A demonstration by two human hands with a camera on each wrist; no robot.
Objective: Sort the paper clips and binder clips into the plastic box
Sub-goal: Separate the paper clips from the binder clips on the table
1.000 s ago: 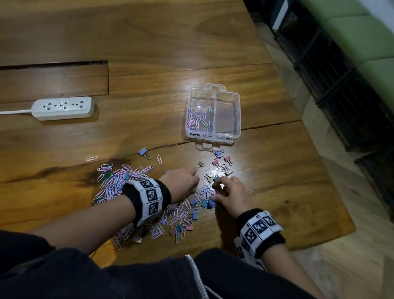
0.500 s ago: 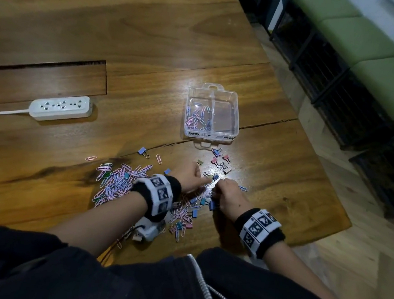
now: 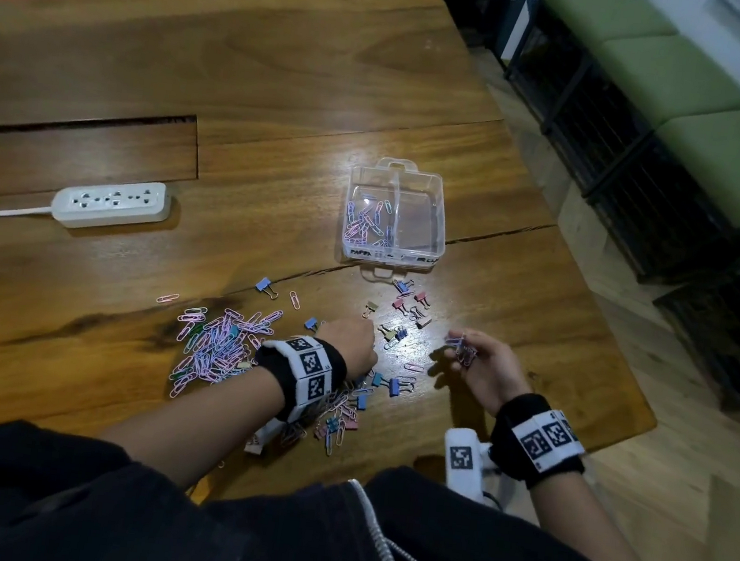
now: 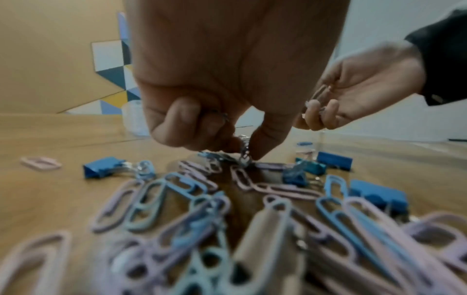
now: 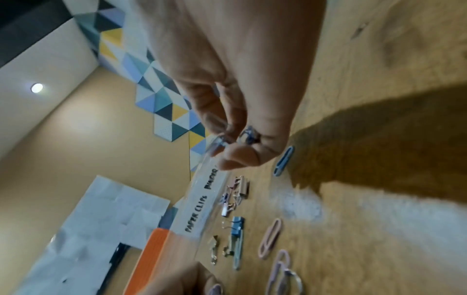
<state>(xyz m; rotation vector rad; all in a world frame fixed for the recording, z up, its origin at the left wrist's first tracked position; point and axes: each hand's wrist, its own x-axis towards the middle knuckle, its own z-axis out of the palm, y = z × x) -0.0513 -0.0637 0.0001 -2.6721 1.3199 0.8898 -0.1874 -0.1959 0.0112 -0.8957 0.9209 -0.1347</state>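
The clear plastic box (image 3: 439, 223) stands open mid-table; its left compartment holds several paper clips (image 3: 368, 222) and its right one looks bare. A label reads "PAPER CLIPS" on its front wall (image 5: 197, 213). Pink and blue paper clips (image 3: 217, 346) lie heaped at the left, and small binder clips (image 3: 411, 305) lie scattered before the box. My left hand (image 3: 354, 341) is down on the mixed pile and pinches a clip with a silver wire loop (image 4: 243, 155). My right hand (image 3: 466, 351) hovers to the right and holds a small bunch of clips (image 5: 246, 135).
A white power strip (image 3: 111, 204) lies at the left with its cord running off the edge. A recessed slot (image 3: 76, 127) cuts the table behind it. The table's right edge (image 3: 626, 365) is close to my right hand. Green benches (image 3: 701, 110) stand beyond.
My right hand has lifted off the pile and moved right with clips in its fingers. My left hand stays at the pile, fingers now down on one clip.
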